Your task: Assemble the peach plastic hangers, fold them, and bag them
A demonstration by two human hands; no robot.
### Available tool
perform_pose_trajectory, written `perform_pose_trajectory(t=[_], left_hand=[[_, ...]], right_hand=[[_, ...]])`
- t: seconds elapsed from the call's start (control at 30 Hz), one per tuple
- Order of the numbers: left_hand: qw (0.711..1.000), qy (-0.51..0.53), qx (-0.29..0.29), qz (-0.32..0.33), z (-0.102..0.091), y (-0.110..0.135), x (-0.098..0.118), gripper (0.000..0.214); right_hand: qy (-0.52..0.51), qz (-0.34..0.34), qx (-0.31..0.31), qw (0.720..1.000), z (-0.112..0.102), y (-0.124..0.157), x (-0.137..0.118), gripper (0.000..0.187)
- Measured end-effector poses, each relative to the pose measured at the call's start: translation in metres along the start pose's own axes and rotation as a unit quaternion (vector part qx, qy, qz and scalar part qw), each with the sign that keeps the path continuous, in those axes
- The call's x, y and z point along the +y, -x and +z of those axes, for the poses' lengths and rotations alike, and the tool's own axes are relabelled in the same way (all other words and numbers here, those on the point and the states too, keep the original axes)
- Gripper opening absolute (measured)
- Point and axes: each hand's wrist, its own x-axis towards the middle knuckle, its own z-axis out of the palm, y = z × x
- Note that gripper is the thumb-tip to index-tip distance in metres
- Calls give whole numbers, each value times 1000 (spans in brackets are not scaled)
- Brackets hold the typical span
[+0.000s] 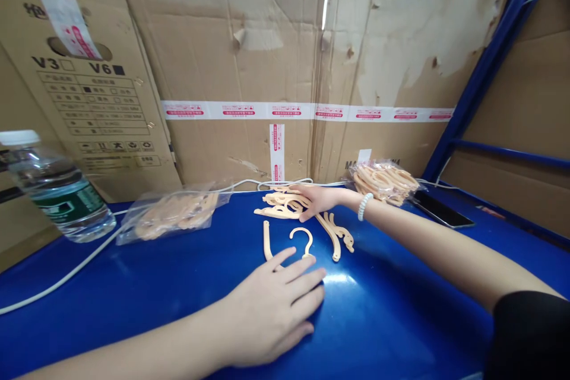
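My left hand [278, 303] lies low over the blue table with its fingers spread. Just past its fingertips are a cream plastic hanger hook [303, 234] and a curved hanger arm [266, 240], both partly covered by the hand. Farther back, my right hand [318, 199] rests on a small heap of cream folding-hanger pieces [278, 212], thumb and fingers apart. A long curved hanger arm [332, 237] sticks out of the heap towards me, beside a scalloped piece [345, 236]. The right fingertips partly cover the pieces beneath them.
Clear bags of cream hanger parts lie at the left [178, 214] and back right [385, 181]. A water bottle [66, 202] stands far left near a white cable [75, 270]. A black phone [440, 211] lies right. Cardboard [249, 71] walls the back; a blue frame [481, 71] rises right.
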Motion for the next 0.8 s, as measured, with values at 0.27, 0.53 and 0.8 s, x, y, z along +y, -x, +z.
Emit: perform_pose_trajectory(t=[0.27, 0.53, 0.8], left_hand=[[991, 73, -86, -79, 0, -2, -17, 70], [990, 71, -88, -80, 1, 8, -36, 61], [990, 37, 2, -137, -3, 24, -32, 31]], right_hand=[[-226, 66, 31, 971, -2, 6, 2, 50], [-464, 71, 105, 877, -6, 32, -20, 24], [-597, 126, 172, 774, 16, 81, -33, 14]])
